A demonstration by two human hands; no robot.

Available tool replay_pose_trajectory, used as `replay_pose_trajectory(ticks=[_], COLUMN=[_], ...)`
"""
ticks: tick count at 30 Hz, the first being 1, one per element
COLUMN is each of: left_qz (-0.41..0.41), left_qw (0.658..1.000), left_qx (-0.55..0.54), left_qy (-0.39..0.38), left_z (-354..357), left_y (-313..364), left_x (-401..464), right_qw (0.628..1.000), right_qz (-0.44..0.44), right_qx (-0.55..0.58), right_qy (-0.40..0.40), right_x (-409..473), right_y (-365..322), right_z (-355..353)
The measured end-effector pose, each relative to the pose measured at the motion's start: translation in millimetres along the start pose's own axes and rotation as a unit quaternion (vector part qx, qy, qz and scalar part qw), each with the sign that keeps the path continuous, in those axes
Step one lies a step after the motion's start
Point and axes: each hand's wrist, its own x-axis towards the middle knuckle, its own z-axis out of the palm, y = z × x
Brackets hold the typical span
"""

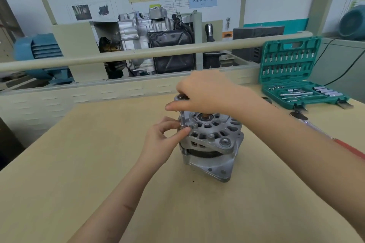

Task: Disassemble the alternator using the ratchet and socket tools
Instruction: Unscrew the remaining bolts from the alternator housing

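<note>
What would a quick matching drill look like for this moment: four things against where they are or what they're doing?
Things:
1. right hand
2. left hand
3. alternator
4. socket set case

Places or states:
A. lies open at the table's far right
B. grips the ratchet from above
C. stands in the middle of the table
D. pinches at the base of the extension bar

Pairs: 1-B, 2-D, 3-C, 4-A
</note>
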Motion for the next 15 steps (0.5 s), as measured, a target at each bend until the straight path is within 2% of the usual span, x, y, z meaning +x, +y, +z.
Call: replay_pose_trajectory(ticks=[3,6,12,15], left_qz=[-0.001,0.011,0.010,0.010], left_qw=[0.999,0.997,0.999,0.999], left_qx=[-0.012,0.002,0.012,0.007], left_qy=[-0.051,-0.078,-0.050,-0.034], left_z=[-6,-11,-14,-13], left_y=[5,8,2,-1], left_x=[1,4,13,14], right_qw=[0.995,0.990,0.965,0.969], right_qz=[0.030,0.016,-0.013,-0.009], right_qx=[0.085,0.126,0.199,0.185], right_qy=[-0.040,-0.069,-0.168,-0.162], right_x=[-2,2,5,3], right_y=[4,6,13,16], right_z=[-3,-3,-13,-13])
